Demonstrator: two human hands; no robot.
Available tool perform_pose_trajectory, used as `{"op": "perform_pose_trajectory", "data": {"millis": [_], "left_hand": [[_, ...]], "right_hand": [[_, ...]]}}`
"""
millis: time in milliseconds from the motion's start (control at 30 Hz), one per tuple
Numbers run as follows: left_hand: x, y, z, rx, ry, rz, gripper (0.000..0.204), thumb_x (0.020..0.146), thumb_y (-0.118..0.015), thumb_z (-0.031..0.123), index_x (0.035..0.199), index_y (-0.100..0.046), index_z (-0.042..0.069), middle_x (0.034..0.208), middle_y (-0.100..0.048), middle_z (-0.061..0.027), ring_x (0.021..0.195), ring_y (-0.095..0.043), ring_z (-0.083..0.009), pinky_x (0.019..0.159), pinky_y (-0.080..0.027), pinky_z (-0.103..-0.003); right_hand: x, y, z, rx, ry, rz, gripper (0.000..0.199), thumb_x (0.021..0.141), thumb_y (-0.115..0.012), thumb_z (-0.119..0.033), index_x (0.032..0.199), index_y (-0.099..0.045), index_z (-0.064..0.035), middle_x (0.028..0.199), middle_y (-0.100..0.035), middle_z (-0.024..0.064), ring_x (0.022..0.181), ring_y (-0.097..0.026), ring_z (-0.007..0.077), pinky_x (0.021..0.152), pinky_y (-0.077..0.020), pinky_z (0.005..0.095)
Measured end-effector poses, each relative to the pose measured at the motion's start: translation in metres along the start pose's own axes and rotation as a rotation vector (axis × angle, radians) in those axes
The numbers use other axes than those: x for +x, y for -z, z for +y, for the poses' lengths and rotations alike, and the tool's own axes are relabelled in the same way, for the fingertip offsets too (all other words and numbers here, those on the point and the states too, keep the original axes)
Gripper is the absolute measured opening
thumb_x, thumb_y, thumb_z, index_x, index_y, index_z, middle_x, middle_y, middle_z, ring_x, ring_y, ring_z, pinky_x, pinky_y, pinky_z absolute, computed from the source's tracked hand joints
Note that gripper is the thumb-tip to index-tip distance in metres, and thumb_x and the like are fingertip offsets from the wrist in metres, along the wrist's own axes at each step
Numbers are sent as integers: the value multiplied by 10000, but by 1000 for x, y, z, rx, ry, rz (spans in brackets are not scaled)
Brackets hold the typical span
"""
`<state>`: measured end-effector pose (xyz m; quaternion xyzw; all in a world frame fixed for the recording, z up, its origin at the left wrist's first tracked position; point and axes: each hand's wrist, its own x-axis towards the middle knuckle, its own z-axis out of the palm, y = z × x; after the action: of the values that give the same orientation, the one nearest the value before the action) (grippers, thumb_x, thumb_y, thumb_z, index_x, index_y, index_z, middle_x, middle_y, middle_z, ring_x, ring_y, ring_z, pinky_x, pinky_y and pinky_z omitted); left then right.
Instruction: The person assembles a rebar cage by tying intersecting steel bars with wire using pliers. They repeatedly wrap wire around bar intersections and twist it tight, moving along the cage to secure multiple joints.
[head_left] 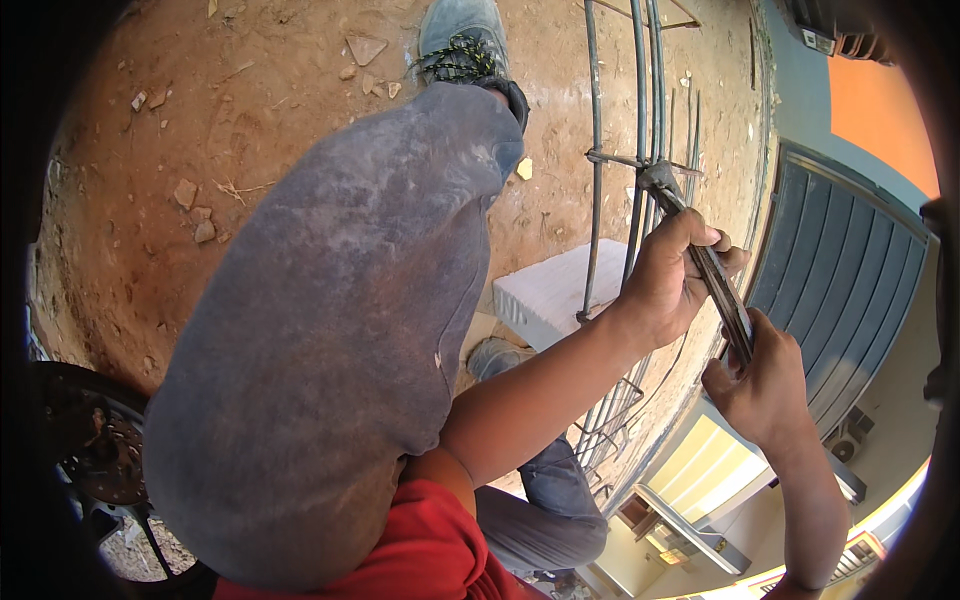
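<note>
My left hand (672, 275) is closed around the shaft of a pair of dark metal pincers (722, 282), just below their head. My right hand (768, 385) grips the lower ends of the handles. The head of the pincers touches a rebar cage (597, 110) where a thin cross tie meets the long steel bars. The jaws are too dark and small to show what lies between them. My left forearm reaches across in front of the lower part of the cage.
A white block (535, 290) lies under the cage. My bent leg (340, 300) fills the middle, with a shoe (462, 40) on reddish dirt (290, 60) with scattered stones. A wheel (95, 450) stands at lower left. To the right are a building wall and a grey slatted door (840, 270).
</note>
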<state>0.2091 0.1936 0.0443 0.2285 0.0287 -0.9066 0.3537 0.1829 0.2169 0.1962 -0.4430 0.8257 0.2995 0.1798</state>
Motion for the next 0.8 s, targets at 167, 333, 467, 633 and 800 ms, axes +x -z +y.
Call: {"op": "perform_pose_trajectory", "data": {"millis": [167, 333, 467, 633, 800], "left_hand": [[-3, 11, 4, 2, -7, 13, 314, 866, -657, 339, 918, -523, 60, 862, -583, -78, 752, -597, -165, 675, -504, -341], [-4, 25, 10, 16, -15, 39, 322, 867, -660, 348, 918, -520, 62, 862, -584, -80, 751, -601, -169, 676, -509, -345], [-5, 27, 13, 4, -14, 54, 329, 868, -662, 356, 918, -519, 64, 862, -585, -83, 751, -604, -171, 676, -512, -348], [-7, 5, 13, -67, 29, 33, 338, 870, -665, 365, 918, -516, 66, 863, -587, -86, 751, -608, -175, 676, -516, -352], [1, -41, 15, -258, 139, 20, 347, 871, -667, 375, 918, -514, 67, 863, -588, -89, 751, -612, -178, 676, -520, -356]], "right_hand": [[-5, -46, -16, 268, -181, -44, 330, 719, -659, -185, 946, -575, 39, 638, -579, 112, 588, -611, 270, 596, -486, 383], [-9, -60, -20, 441, -224, -28, 304, 772, -671, -166, 969, -574, 43, 666, -588, 90, 632, -626, 217, 592, -480, 345], [-8, -48, -16, 828, -294, -302, 215, 768, -695, -113, 902, -570, -1, 664, -583, 66, 563, -593, 168, 534, -450, 304], [0, -27, -14, 1109, -407, -550, 237, 733, -751, -99, 861, -565, -27, 616, -569, 57, 484, -559, 146, 474, -428, 279], [-1, 30, -6, 469, -330, -320, 566, 702, -810, -136, 1185, -542, -14, 729, -601, 72, 639, -618, 193, 610, -490, 331]]}}
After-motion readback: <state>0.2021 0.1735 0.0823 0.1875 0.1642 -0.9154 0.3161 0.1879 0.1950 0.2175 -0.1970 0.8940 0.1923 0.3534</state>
